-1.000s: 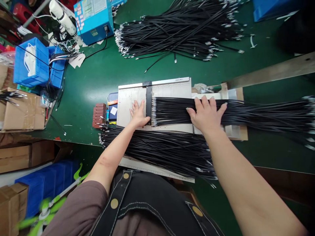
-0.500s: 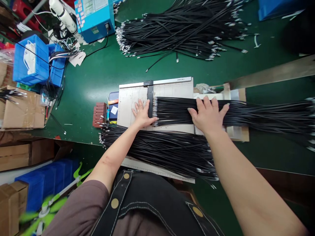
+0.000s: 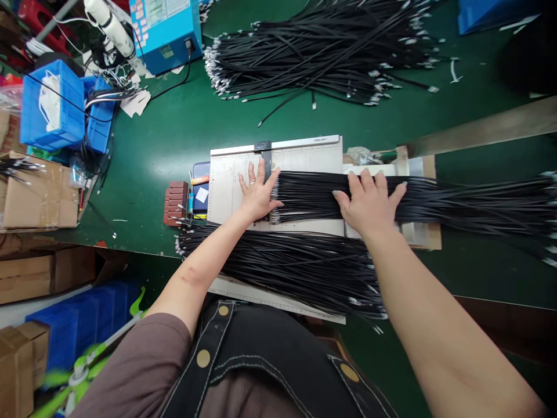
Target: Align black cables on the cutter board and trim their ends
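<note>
A flat row of black cables [image 3: 308, 197] lies side by side across a pale board [image 3: 230, 180] with a ruled edge. Their silvery left ends line up along a dark crossbar [image 3: 267, 155]. My left hand [image 3: 257, 194] rests over the bar and these ends, fingers spread. Flat on top of the same cables, further right, is my right hand [image 3: 369, 200], its fingers fanned out. A second bundle of black cables [image 3: 296, 261] lies on the near part of the board, under my left forearm.
A large heap of black cables [image 3: 304, 58] lies at the back of the green table [image 3: 165, 151]. Left of the board are a brown slotted block [image 3: 176, 203] and a dark blue tray [image 3: 200, 200]. Blue bins [image 3: 54, 110] and a blue machine [image 3: 167, 38] stand at the far left.
My left hand has shifted slightly right and away from me, its fingers now reaching over the cable ends. My right hand stays on the cables.
</note>
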Motion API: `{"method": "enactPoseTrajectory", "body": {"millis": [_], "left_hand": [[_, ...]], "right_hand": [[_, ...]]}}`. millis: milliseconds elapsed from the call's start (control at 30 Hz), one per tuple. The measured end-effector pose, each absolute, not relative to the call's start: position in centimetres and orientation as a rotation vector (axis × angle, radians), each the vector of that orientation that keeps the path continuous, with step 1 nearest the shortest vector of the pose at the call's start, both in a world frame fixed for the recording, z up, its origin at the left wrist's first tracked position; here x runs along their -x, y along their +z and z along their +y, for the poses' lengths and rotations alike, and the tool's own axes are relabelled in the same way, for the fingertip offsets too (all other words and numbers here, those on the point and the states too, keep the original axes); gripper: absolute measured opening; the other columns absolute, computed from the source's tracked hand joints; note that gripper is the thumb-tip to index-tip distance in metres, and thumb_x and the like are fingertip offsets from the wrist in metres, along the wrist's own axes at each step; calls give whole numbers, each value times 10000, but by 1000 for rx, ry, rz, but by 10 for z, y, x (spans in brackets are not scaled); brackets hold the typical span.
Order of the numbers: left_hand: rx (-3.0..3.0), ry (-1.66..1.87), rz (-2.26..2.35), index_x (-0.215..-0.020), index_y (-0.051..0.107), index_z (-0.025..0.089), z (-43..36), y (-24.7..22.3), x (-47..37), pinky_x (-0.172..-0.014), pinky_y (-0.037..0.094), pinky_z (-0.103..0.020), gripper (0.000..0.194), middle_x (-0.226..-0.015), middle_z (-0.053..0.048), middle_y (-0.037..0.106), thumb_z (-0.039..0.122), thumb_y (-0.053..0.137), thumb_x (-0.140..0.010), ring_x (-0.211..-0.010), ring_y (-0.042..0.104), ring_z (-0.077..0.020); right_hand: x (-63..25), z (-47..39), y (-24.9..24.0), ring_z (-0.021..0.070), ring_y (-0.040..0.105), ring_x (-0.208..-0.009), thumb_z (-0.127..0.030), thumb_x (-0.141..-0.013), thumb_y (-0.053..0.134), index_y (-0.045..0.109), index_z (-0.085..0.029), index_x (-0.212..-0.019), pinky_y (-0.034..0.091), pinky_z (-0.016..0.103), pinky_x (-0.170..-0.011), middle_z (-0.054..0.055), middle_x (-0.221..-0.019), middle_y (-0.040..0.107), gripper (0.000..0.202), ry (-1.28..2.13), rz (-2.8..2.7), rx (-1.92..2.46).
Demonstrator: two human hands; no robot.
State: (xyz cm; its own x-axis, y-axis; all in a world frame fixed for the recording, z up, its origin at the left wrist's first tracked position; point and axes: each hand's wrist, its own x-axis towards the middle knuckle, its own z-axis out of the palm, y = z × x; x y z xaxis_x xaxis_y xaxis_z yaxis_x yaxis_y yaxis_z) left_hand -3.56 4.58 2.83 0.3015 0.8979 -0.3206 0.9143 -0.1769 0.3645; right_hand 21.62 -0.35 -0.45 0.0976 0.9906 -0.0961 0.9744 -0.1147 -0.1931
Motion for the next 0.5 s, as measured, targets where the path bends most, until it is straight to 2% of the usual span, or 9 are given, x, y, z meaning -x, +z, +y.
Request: {"method": "enactPoseTrajectory", "body": {"millis": [200, 367, 500], "left_hand": [[-2193, -175, 1526, -1604, 199, 328, 50, 32, 32, -1155, -114, -708, 988, -1714, -50, -53, 295, 756, -788, -1521, -196, -411], [-2297, -168, 1476, -1603, 204, 340, 51, 36, 37, -1181, -128, -654, 995, -1716, -40, -30, 256, 762, -783, -1541, -141, -389], [-2178, -149, 1593, -1608, 188, 329, 47, 35, 44, -1203, -53, -650, 1026, -1715, -60, -46, 335, 786, -775, -1545, -121, -391]], "right_hand": [[-215, -4, -2, 370, 261, -1472, -516, -1023, 209, 418, -116, -1514, 175, 742, -1147, 168, -1591, 367, 667, 317, -2043, 2285], [-215, -4, 0, 368, 248, -1475, -529, -1023, 184, 406, -107, -1520, 168, 731, -1155, 170, -1598, 353, 689, 329, -2062, 2295], [-214, -4, 2, 364, 235, -1479, -523, -1024, 178, 394, -105, -1526, 156, 725, -1160, 172, -1604, 339, 689, 358, -2059, 2298]]}}
